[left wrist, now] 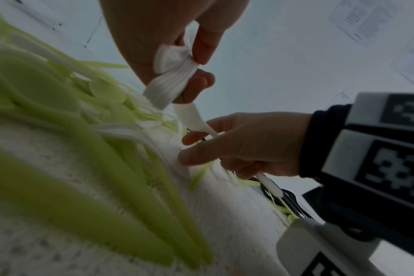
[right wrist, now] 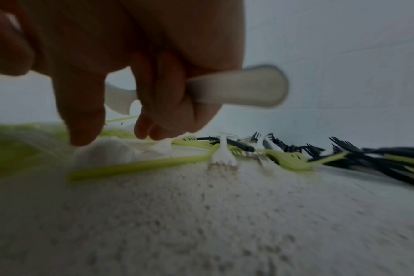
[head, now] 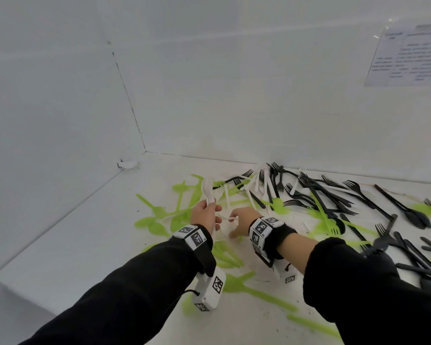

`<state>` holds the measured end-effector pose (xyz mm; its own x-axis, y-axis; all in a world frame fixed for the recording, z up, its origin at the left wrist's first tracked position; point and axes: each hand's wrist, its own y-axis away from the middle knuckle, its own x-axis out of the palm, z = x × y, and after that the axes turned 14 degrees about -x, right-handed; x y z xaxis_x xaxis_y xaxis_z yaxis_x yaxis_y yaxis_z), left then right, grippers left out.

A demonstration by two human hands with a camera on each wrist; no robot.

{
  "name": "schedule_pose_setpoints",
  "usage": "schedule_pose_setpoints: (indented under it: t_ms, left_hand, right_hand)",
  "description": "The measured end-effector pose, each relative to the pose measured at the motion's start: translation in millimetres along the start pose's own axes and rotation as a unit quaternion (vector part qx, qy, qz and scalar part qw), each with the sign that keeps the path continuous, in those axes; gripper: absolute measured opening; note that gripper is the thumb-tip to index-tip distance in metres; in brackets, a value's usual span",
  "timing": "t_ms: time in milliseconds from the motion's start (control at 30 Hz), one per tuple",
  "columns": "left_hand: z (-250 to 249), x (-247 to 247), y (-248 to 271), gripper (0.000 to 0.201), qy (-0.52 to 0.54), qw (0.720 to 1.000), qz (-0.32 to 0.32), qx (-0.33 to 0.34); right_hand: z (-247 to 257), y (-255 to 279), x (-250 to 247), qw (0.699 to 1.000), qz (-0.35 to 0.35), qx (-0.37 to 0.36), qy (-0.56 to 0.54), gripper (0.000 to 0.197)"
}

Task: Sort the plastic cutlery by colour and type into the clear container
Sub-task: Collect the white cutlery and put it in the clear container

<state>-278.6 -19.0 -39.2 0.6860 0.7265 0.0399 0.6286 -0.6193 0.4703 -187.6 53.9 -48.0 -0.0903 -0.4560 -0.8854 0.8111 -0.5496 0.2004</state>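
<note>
My left hand (head: 213,212) grips a bundle of white forks (head: 208,190) by the handles, tines up; the stacked handles (left wrist: 170,74) show in the left wrist view. Just to its right, my right hand (head: 234,225) hovers low over the table and holds one white piece of cutlery (left wrist: 191,115), whose handle end (right wrist: 236,87) sticks out past the curled fingers. Green cutlery (head: 157,220) lies scattered under and left of both hands. Black cutlery (head: 334,197) is heaped to the right. More white pieces (head: 256,183) lie at the back. The clear container is not in view.
White walls close off the table (head: 85,232) at the left and the back, meeting in a corner (head: 144,150). A printed sheet (head: 408,56) hangs on the back wall at the upper right. Green pieces (head: 259,292) also lie near the front, between my forearms.
</note>
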Motion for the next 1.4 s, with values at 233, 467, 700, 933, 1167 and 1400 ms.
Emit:
schedule_pose_setpoints:
  t_ms: [233,467,700,933,1167,1400]
  left_hand:
    - [3.3,-0.1,-4.1,0.012,-0.015,1.000,0.009,0.003]
    - [12.0,15.9,-2.3,0.010,-0.028,0.999,0.030,-0.012]
    - [21.7,29.4,2.5,0.020,-0.042,0.997,0.055,-0.021]
    - [22.1,36.1,8.7,0.012,-0.039,0.996,0.071,-0.023]
    - [23.4,39.3,16.1,0.021,-0.026,0.990,0.133,-0.035]
    - [25.0,43.1,17.4,0.016,-0.043,0.993,0.110,-0.020]
  right_hand:
    - [-5.6,3.2,-2.8,0.999,0.000,0.018,0.027,0.043]
    - [-44.3,28.2,-33.8,0.987,-0.137,0.086,-0.025,0.031]
    - [-78.6,53.6,-60.7,0.875,-0.408,0.072,-0.249,0.019]
    - [-74.5,62.9,-79.3,0.910,-0.389,0.026,-0.138,0.011]
    - [-69.1,55.4,-71.9,0.978,-0.206,-0.025,0.011,0.022]
    - [-81.3,63.0,-79.4,0.980,-0.192,-0.017,0.053,0.029]
